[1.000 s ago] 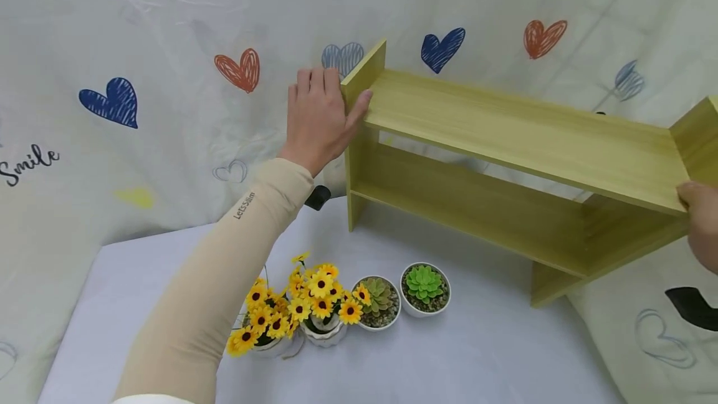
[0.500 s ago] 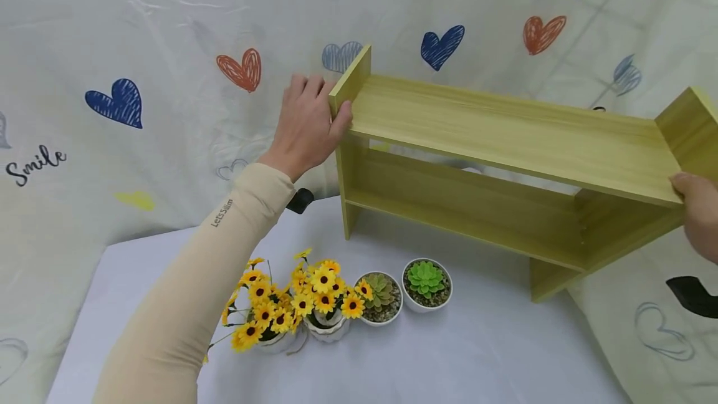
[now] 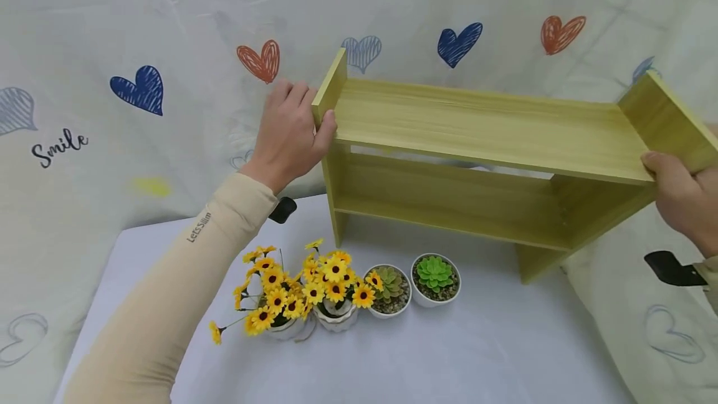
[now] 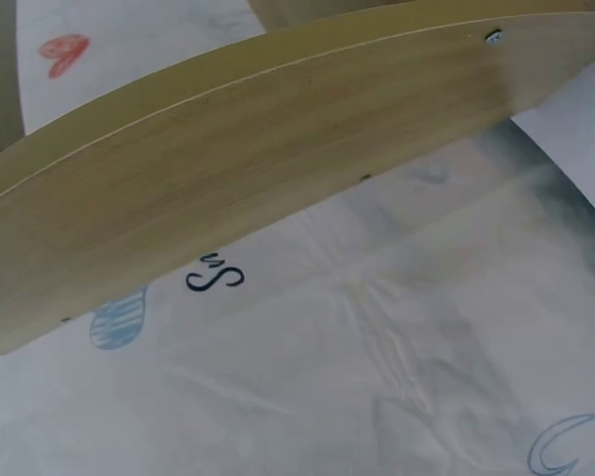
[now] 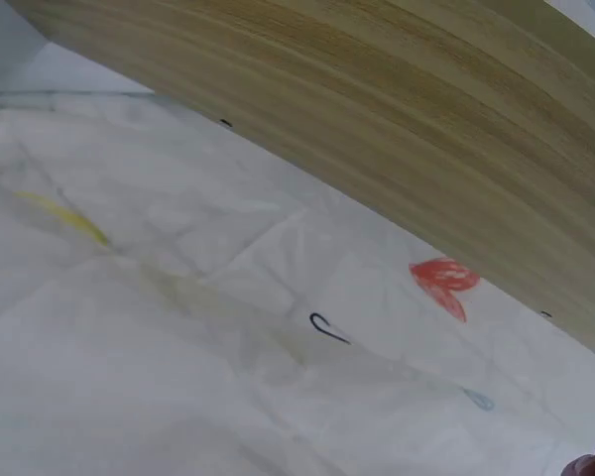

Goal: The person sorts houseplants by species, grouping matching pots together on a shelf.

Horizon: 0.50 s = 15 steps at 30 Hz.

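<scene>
A light wooden two-tier shelf [image 3: 482,126] stands at the back of the white table in the head view. My left hand [image 3: 288,133] grips its left side panel near the top, thumb on the inner face and fingers outside. At the other end my right hand [image 3: 681,195] holds the right side panel, its thumb over the upper board's front corner; its fingers are hidden behind the panel. The outer face of the left panel [image 4: 248,159] fills the upper left wrist view. In the right wrist view the right panel [image 5: 377,129] runs diagonally, with fingertips at the lower right corner.
In front of the shelf on the table [image 3: 449,354] stand two pots of yellow flowers [image 3: 275,298] [image 3: 336,285], a dull green succulent [image 3: 389,288] and a bright green succulent [image 3: 435,276]. A wall sheet with printed hearts [image 3: 460,42] hangs close behind and beside the table.
The shelf has shifted left in view and turned slightly, its right end coming nearer the middle. Both hands have moved with it, keeping their grip. The potted plants keep their places on the table.
</scene>
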Available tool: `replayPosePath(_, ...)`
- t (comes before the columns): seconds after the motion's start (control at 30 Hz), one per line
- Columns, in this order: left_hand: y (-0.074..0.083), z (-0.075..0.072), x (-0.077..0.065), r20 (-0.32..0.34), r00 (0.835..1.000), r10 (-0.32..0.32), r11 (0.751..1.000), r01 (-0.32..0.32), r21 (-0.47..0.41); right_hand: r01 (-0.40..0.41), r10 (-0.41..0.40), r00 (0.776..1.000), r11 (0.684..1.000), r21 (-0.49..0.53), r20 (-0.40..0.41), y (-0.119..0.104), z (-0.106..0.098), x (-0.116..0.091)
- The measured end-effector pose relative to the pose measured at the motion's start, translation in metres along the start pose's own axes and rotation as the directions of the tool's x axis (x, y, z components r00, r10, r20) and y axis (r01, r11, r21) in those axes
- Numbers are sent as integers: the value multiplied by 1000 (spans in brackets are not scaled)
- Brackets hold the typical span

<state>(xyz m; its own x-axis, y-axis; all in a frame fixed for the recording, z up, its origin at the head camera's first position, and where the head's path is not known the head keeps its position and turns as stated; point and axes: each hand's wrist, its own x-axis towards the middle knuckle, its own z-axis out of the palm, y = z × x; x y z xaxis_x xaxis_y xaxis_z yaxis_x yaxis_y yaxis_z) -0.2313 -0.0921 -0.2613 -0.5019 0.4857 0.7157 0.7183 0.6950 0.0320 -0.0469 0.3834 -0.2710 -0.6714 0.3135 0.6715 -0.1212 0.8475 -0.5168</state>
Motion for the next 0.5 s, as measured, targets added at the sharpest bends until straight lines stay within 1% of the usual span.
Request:
replayPosePath(0.03, -2, -3, -3, 0, 1000, -4, 1000, 4, 9, 23, -23, 1000, 1000, 6, 11, -2, 3, 3)
replayPosePath(0.07, -4, -7, -6, -1, 1000, -14, 1000, 14, 17, 25, -25, 999, 1000, 0, 21, -5, 6, 6)
replayPosePath(0.1, -6, -10, -9, -1, 1000, -24, 999, 24, 27, 43, -43, 998, 999, 3, 35, -8, 9, 9)
replayPosePath(0.17, -10, -17, -15, 0, 999, -44, 998, 44, 44, 40, -39, 997, 999, -8, 66, -15, 16, 14)
replayPosePath(0.23, -15, -25, -22, 3, 998, -61, 996, 60, 66, 21, -17, 995, 999, -35, 99, -20, 22, 17)
replayPosePath(0.33, -22, -36, -32, 10, 996, -89, 991, 88, 103, -52, 67, 986, 994, -100, 154, -30, 33, 18)
replayPosePath(0.37, -25, -39, -35, 10, 995, -100, 989, 98, 113, -63, 82, 982, 991, -115, 169, -32, 37, 19)
replayPosePath(0.43, -30, -47, -42, 15, 993, -116, 985, 113, 134, -67, 92, 977, 989, -132, 193, -36, 46, 20)
replayPosePath(0.5, -35, -54, -48, 12, 992, -123, 981, 120, 153, -57, 78, 978, 992, -112, 193, -40, 56, 23)
